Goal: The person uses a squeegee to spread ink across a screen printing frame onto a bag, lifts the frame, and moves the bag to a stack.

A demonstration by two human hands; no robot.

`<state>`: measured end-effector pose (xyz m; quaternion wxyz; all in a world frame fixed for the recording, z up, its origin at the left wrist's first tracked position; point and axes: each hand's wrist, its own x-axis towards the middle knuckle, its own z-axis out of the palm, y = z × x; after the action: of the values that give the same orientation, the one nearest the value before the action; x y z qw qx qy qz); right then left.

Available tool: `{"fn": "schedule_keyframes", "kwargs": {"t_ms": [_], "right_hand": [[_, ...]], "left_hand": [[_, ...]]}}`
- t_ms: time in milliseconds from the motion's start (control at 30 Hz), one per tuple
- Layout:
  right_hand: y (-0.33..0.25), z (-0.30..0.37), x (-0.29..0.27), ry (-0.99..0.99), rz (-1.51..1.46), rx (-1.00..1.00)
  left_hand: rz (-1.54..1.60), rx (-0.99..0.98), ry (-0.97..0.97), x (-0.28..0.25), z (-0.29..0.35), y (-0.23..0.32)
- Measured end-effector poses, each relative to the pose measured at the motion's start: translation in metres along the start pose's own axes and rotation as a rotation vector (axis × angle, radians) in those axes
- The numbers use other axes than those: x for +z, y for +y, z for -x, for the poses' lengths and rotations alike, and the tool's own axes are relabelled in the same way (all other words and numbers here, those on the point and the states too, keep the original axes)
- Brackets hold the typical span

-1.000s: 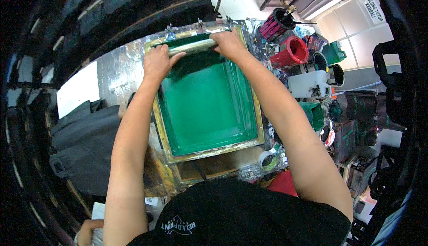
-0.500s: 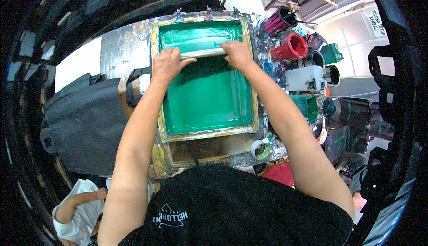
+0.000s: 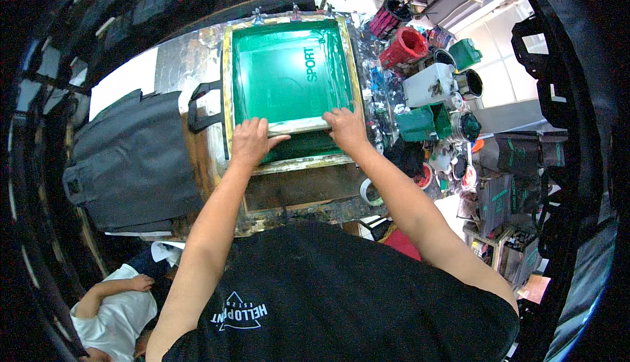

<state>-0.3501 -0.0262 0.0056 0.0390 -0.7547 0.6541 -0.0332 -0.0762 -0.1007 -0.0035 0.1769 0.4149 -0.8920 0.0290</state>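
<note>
A screen printing frame point(image 3: 228, 66) with yellowish, paint-stained edges lies on the worktable, its mesh point(image 3: 275, 73) coated in wet green ink. Dark lettering shows through the mesh on its right side. Across the near part of the frame runs a squeegee point(image 3: 298, 126) with a pale handle. My left hand point(image 3: 251, 141) grips the squeegee's left end, thumb along the handle. At the right end, my right hand point(image 3: 346, 132) is closed round it. The squeegee's blade is hidden below the handle.
A black fabric bag point(image 3: 138, 158) lies left of the frame. Right of it stand a red bucket point(image 3: 403, 47), a white jug point(image 3: 430, 85), a green container point(image 3: 417, 122) and a tape roll point(image 3: 371, 191). Metal clamps point(image 3: 295, 13) hold the far edge. Another person point(image 3: 118, 303) is at lower left.
Both my hands have drawn the squeegee from the far part of the frame toward me. Lettering on the mesh has come into sight behind it. The view has shifted slightly.
</note>
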Motion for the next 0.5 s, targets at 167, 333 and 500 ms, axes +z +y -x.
{"fn": "schedule_keyframes", "kwargs": {"t_ms": [167, 333, 500], "right_hand": [[-0.016, 0.053, 0.011, 0.068, -0.012, 0.005], [-0.021, 0.048, 0.003, 0.015, 0.0, 0.024], [-0.034, 0.041, -0.034, -0.143, 0.115, 0.014]], "left_hand": [[-0.004, 0.039, -0.009, -0.013, 0.042, 0.024], [0.01, -0.001, -0.029, -0.02, 0.048, 0.024], [0.067, -0.082, -0.151, -0.035, 0.041, 0.023]]}}
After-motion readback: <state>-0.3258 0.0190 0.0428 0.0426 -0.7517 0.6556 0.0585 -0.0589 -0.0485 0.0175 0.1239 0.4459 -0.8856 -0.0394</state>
